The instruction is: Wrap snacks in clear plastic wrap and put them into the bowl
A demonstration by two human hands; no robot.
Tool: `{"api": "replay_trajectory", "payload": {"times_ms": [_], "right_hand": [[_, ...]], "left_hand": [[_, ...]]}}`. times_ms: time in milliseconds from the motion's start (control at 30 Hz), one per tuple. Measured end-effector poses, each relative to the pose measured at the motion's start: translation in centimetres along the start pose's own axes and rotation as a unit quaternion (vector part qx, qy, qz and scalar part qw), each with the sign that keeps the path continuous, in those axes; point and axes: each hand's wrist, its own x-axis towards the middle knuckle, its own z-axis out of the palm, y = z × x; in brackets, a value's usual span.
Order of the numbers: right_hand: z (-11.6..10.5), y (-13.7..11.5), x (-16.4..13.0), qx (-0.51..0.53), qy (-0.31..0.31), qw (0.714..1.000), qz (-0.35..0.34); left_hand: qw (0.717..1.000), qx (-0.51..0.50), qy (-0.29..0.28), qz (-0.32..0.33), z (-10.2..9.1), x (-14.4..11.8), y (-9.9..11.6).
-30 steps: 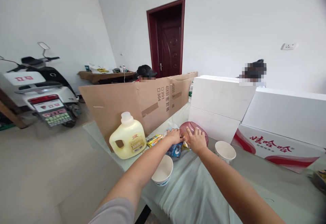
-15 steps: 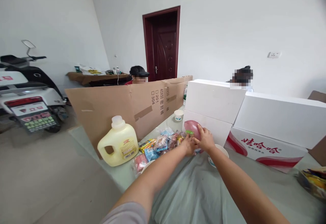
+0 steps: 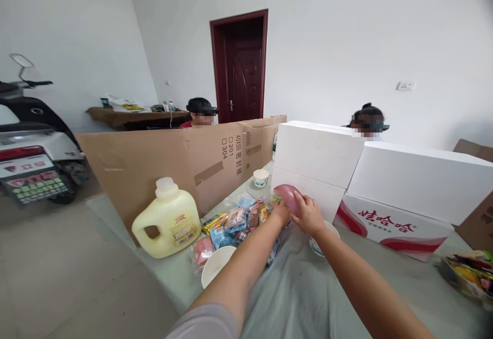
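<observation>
My right hand (image 3: 308,215) grips a pink ribbed bowl (image 3: 289,196), tipped on its edge above the table. My left hand (image 3: 280,211) touches the bowl's lower left rim, right beside a heap of small snack packets (image 3: 234,222) lying on the pale green tablecloth (image 3: 300,298). A white paper cup (image 3: 316,245) is partly hidden under my right wrist. Another white cup (image 3: 215,271) sits by my left forearm.
A yellow detergent jug (image 3: 166,221) stands at the left, against a cardboard screen (image 3: 173,164). White foam boxes (image 3: 316,154) and a red-printed carton (image 3: 389,226) line the far side. More packets (image 3: 468,272) lie at right. Two people sit behind the screens. A scooter (image 3: 26,144) is parked left.
The pink bowl went from lying over the packets to being lifted and tipped on edge by my right hand. The uncovered packets now lie spread out on the cloth. The view shifted right.
</observation>
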Motion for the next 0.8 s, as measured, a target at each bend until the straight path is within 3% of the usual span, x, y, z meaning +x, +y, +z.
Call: {"api": "replay_trajectory", "payload": {"times_ms": [167,300,433,533,633,733,800], "right_hand": [[-2.4,1.5,-0.9,0.008,0.030,0.999,-0.013],[-5.2,3.0,-3.3,0.026,0.060,0.998,-0.019],[-8.0,5.7,-7.8,0.174,0.172,0.969,0.039],[-9.8,8.7,-11.9,0.341,0.238,0.893,0.173],[-11.2,12.3,-16.1,0.472,0.274,0.781,0.304],[-11.3,15.6,-20.5,0.544,0.290,0.686,0.386],[-10.6,17.3,-23.4,0.564,0.282,0.646,0.430]], "left_hand": [[0.994,0.101,-0.032,0.017,-0.7,0.0,-0.9],[0.989,0.139,-0.042,0.019,0.2,-0.4,-0.2],[0.988,0.143,-0.041,0.046,1.9,-1.1,1.5],[0.988,0.126,-0.043,0.083,3.3,-1.6,3.4],[0.990,0.098,-0.044,0.087,4.6,-2.1,5.6],[0.994,0.058,-0.040,0.087,5.4,-2.5,7.6],[0.993,0.032,-0.043,0.102,5.8,-2.8,8.6]]}}
